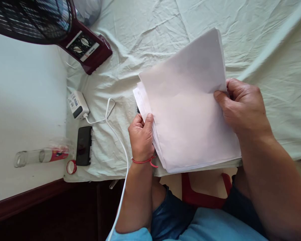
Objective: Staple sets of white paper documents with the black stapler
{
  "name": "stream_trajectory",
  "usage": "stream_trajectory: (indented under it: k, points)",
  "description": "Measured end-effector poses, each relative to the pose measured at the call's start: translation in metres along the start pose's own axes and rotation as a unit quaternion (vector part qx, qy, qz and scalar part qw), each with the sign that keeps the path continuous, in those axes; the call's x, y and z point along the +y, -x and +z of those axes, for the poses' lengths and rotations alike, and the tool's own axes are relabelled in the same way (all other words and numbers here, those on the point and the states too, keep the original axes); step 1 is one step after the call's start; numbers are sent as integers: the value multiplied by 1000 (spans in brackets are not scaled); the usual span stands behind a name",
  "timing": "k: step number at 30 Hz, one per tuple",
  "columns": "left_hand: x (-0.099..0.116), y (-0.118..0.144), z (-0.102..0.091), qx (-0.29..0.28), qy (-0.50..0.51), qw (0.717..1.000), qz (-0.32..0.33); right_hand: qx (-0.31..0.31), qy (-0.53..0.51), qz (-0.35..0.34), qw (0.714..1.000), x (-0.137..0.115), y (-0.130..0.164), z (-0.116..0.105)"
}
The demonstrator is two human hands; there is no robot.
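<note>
Pale green cloth (pixel 165 40), creased all over, covered the bench in the head view, running from the near edge to the far one. On the far left stood a dark red fan (pixel 65 30), its black grille cut off by the frame and its control panel facing up. Nearer along the left edge of the cloth lay a white charger (pixel 77 104) with its white cable (pixel 115 134) looping across the cloth and dropping off the near edge past my left forearm. Just near the charger lay a black phone (pixel 84 146), face up. Left of the phone, on the white surface beside the cloth, a clear bottle (pixel 40 156) with a pink label lay on its side, and its red-rimmed cap (pixel 71 166) sat just by the phone's near corner.

I held a stack of white paper (pixel 188 110) tilted above the near middle of the bench. My left hand (pixel 141 137) gripped the stack's left edge, fingers curled behind and thumb pressed on the front, pinching the sheets; a red thread bracelet (pixel 143 161) circled that wrist. My right hand (pixel 242 105) held the right edge, thumb flat on the top sheet and fingers wrapped behind, pinching it too. Below the paper showed a red stool (pixel 203 197) and my blue clothing (pixel 190 224).
</note>
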State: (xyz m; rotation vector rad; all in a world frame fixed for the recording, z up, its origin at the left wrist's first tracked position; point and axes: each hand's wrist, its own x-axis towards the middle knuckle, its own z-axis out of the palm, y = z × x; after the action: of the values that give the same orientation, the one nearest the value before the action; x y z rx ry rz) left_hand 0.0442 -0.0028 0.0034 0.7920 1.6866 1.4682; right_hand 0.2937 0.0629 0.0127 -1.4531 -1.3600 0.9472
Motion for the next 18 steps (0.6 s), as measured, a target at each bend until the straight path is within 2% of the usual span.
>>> stream_trajectory:
  k: [6, 14, 18]
  points:
    - [-3, -2, 0, -7, 0, 1000, 18, 25, -1, 23, 999, -5, 1, -1]
    - [-1, -1, 1, -10, 13, 1000, 19, 104, -32, 10, 994, 3, -3, -1]
    - [-1, -1, 0, -9, 8, 1000, 23, 101, -46, 9, 994, 0, -2, -1]
